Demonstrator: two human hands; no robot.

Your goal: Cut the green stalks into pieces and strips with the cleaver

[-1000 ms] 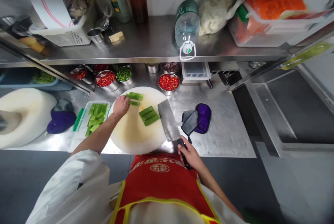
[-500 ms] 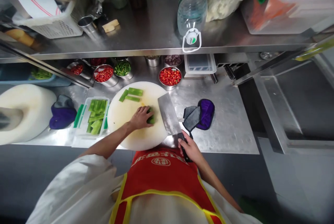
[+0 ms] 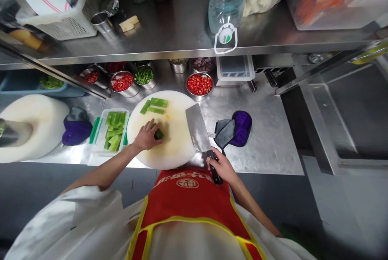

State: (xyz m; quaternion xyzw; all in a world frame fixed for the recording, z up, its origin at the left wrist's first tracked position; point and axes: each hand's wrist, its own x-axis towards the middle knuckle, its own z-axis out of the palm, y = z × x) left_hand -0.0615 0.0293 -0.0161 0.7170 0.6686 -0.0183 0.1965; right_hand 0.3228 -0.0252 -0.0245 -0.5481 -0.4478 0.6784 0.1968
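My left hand (image 3: 147,136) is on the round white cutting board (image 3: 178,147), its fingers curved around dark green vegetable pieces (image 3: 159,134) that partly show beside the fingertips. Farther back on the board lie several flat green vegetable strips (image 3: 159,102). In my right hand (image 3: 223,167) is the black handle of a cleaver (image 3: 198,126). Its broad blade rests over the board's right edge, pointing away from me. Left of the board, a clear plastic container (image 3: 101,149) with green clips holds more cut green pieces (image 3: 115,131).
Behind the board stand metal bowls of chopped red chillies (image 3: 199,84) and green chillies (image 3: 144,75). Purple-and-grey cloths (image 3: 242,128) lie to the right. A steel shelf (image 3: 182,42) overhangs the back, bearing a large water bottle (image 3: 226,5). Another thick white board (image 3: 45,126) stands at left.
My left hand has slid left across the board together with the green pieces under it. The cleaver in my right hand has hardly moved; the view has shifted slightly.
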